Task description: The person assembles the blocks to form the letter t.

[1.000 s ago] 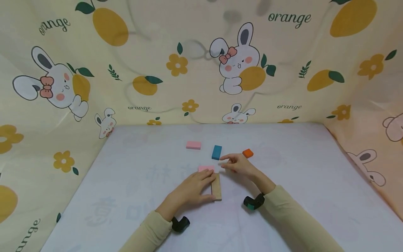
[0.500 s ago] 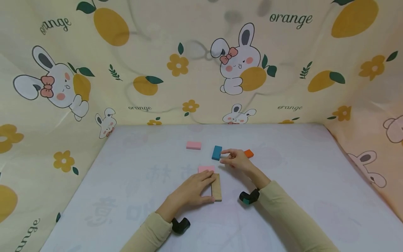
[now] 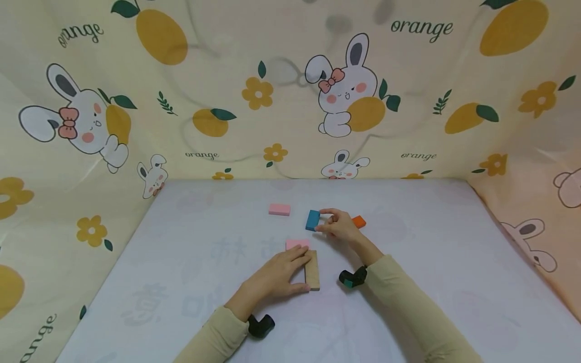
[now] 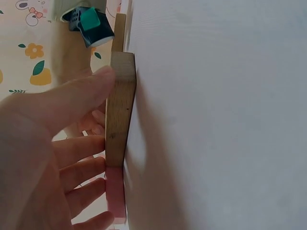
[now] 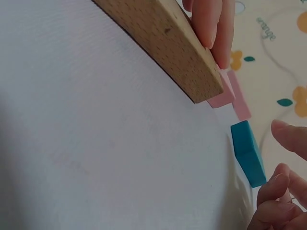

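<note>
A plain wooden block [image 3: 312,270] lies on the white tabletop, its far end against a pink block [image 3: 297,244]. My left hand [image 3: 279,272] rests over both, thumb at the wooden block's near end, fingertips at its far end and along the pink block. In the left wrist view, those fingers [image 4: 79,172] are only slightly bent against the blocks' edge. Beyond them, my right hand [image 3: 340,225] is right beside a blue block [image 3: 312,220], thumb and index finger spread at its right side. The right wrist view has a gap between the upper fingertip and the blue block [image 5: 248,153].
Another pink block [image 3: 279,209] lies farther back, left of the blue one. Just behind the right hand is a partly hidden orange block [image 3: 359,222]. A cloth [image 3: 290,91] printed with rabbits and oranges hangs around the table's back and sides.
My right hand has moved left and away from me to the blue block, its thumb and index finger spreading wider. The left hand and the blocks keep their places.
</note>
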Available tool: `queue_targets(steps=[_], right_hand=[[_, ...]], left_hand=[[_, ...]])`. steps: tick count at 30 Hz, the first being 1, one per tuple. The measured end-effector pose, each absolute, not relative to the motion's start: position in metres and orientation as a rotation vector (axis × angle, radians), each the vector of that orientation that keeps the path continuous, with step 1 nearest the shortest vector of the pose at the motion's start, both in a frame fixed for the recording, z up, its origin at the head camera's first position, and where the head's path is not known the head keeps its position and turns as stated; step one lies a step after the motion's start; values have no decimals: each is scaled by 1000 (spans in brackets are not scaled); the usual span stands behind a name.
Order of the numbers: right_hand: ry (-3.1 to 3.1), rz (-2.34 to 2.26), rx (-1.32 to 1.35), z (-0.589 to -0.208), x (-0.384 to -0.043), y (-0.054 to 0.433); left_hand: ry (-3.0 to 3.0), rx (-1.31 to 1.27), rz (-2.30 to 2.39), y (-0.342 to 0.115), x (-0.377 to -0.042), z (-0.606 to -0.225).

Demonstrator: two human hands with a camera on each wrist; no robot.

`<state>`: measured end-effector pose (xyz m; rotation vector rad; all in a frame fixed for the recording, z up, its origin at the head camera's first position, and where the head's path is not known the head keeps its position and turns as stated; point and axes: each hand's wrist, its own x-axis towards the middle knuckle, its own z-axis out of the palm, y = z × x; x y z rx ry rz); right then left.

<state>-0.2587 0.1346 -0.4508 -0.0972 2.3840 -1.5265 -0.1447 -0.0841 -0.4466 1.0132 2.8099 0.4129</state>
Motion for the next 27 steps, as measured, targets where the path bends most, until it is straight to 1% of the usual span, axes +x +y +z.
queue_targets(steps=[13,27], right_hand=[[2304,-1568,-12,-456,-265,132],[2370,-1453,-57,-457,-270,130]], left_hand=[[2819,1009,424,-83,-145,-447],[2821,1002,426,-84,-145,-446]])
